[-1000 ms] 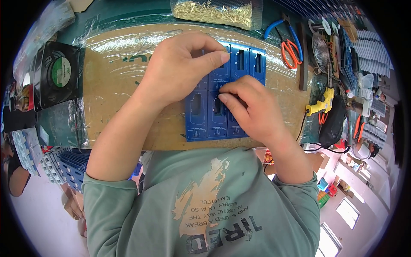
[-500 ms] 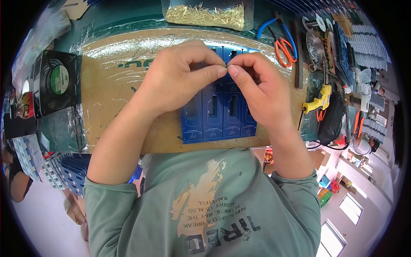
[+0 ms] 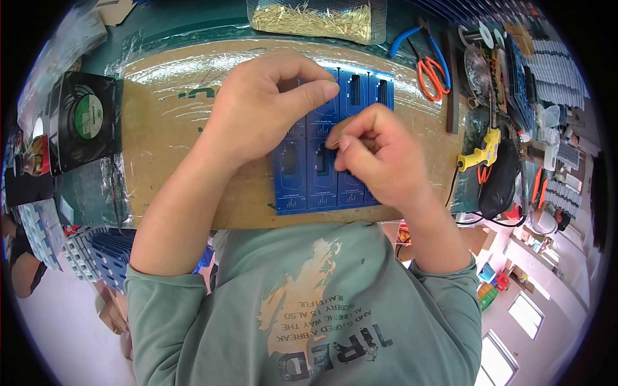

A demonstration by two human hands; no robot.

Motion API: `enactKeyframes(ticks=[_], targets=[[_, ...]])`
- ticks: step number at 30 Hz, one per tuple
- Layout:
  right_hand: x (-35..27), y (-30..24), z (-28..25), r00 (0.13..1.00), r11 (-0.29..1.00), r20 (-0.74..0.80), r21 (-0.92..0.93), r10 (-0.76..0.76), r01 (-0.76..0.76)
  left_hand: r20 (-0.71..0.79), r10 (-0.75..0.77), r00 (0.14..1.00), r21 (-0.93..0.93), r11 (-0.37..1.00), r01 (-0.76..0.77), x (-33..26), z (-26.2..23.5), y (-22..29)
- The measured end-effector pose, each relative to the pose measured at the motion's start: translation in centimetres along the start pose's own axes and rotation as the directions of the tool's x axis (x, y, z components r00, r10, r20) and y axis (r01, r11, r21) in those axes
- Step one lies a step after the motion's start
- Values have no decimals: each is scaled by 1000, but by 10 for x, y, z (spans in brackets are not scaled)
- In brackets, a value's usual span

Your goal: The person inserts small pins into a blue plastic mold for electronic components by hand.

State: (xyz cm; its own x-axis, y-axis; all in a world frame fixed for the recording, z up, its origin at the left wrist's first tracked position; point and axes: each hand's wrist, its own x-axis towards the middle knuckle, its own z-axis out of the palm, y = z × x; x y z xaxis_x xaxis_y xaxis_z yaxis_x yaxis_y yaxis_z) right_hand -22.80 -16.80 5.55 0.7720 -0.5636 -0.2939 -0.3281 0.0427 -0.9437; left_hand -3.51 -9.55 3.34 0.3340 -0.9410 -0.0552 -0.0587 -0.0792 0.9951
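A set of flat, dark blue rectangular plastic panels (image 3: 322, 174) lies side by side in two rows on a brown cardboard sheet wrapped in clear plastic film (image 3: 167, 135), which covers the middle of the table (image 3: 193, 26). Each panel has a narrow upright slot near its middle and fine pale printing; the near row shows four panels edge to edge, and the far row is partly hidden by the hands, with glare on its far edge.

The left hand (image 3: 264, 109) rests over the far left panels, its thumb and forefinger pinched together at the tips; whatever is between them is too small to tell. The right hand (image 3: 380, 157) sits just beside it on the right, curled into a loose fist over the near right panels, thumb and forefinger pressed together at a slot. The two hands are close but not touching.

At the far edge lies a clear plastic bag of thin golden metal pins (image 3: 315, 18). To the right are blue-handled pliers (image 3: 418, 42), orange-handled scissors (image 3: 432, 77) and a yellow glue gun (image 3: 479, 153). At the left stands a black square cooling fan with a green centre label (image 3: 87, 122).
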Motion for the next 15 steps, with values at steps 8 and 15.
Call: enactKeyframes(ticks=[8,15], targets=[[5,-6,13,999,938,7,-345,45,-40,-34,6,999,31,1000,-5,-1,1,0],[6,-11,0,980,956,31,-226,198,-186,-37,-9,999,57,998,11,-1,-1,2]])
